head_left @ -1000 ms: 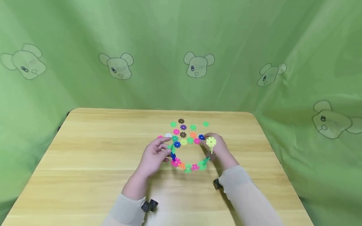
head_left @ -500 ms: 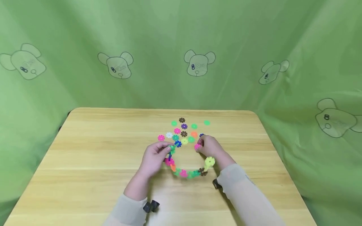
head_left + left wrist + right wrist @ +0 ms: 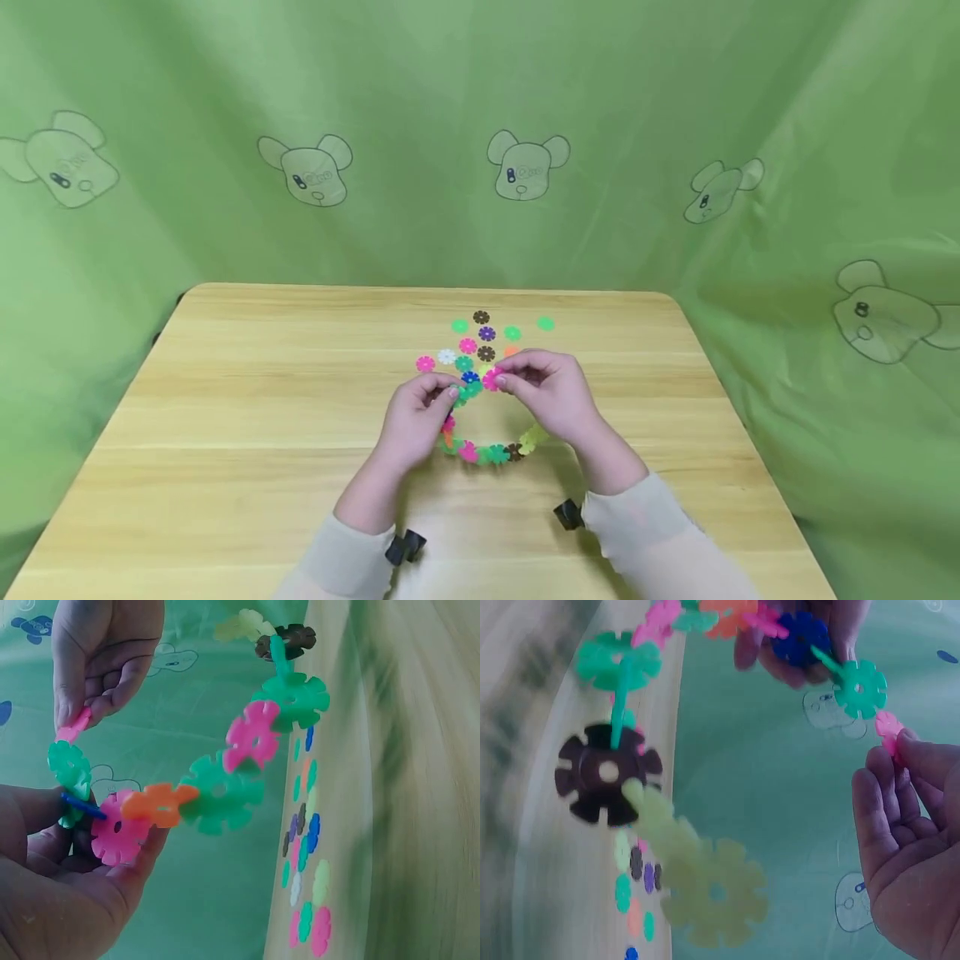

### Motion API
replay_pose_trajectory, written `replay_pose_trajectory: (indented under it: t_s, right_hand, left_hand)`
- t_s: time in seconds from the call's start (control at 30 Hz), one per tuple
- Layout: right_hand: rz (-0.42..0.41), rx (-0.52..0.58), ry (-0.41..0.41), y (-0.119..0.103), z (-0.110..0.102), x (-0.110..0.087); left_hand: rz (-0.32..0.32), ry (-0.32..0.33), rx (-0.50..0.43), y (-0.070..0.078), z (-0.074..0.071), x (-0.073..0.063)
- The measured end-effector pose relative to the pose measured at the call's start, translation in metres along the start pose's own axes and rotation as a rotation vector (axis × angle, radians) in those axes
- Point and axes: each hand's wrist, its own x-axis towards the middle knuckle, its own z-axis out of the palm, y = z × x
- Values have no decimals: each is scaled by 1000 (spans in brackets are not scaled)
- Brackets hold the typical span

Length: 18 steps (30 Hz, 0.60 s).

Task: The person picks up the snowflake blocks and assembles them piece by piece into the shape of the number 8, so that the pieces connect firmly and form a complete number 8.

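Note:
My left hand (image 3: 412,423) pinches a chain of notched plastic snowflake discs near one end, by green and blue discs. The chain (image 3: 161,806) hangs in a curve through pink, orange, green and brown discs to a yellow disc (image 3: 718,892) at its free end. My right hand (image 3: 558,396) pinches a single pink disc (image 3: 889,731) between thumb and index finger. In both wrist views the pink disc's edge is right at the green end disc (image 3: 860,688). The right hand's other fingers are loosely bent.
Several loose discs lie on the wooden table (image 3: 247,433) beyond the hands, among them a white disc (image 3: 446,357), a purple disc (image 3: 487,333) and a brown disc (image 3: 482,317). A green curtain (image 3: 420,242) printed with bear heads hangs behind the table.
My right hand has let go of the chain's right side, picked a pink disc off the table and carried it left to the chain's end at my left hand. The chain's free end has dropped lower.

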Motion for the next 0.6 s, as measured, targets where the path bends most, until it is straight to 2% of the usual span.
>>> replay_pose_trajectory:
  t_s: [0.2, 0.4, 0.6]
  right_hand:
    - [-36, -16, 12, -3, 7, -6]
    - [-77, -116, 68, -4, 10, -9]
    - [-87, -66, 87, -7, 11, -10]
  left_hand:
    - [11, 15, 3, 3, 0, -3]
    - [15, 16, 1, 4, 0, -3]
    - [23, 14, -5, 6, -1, -4]
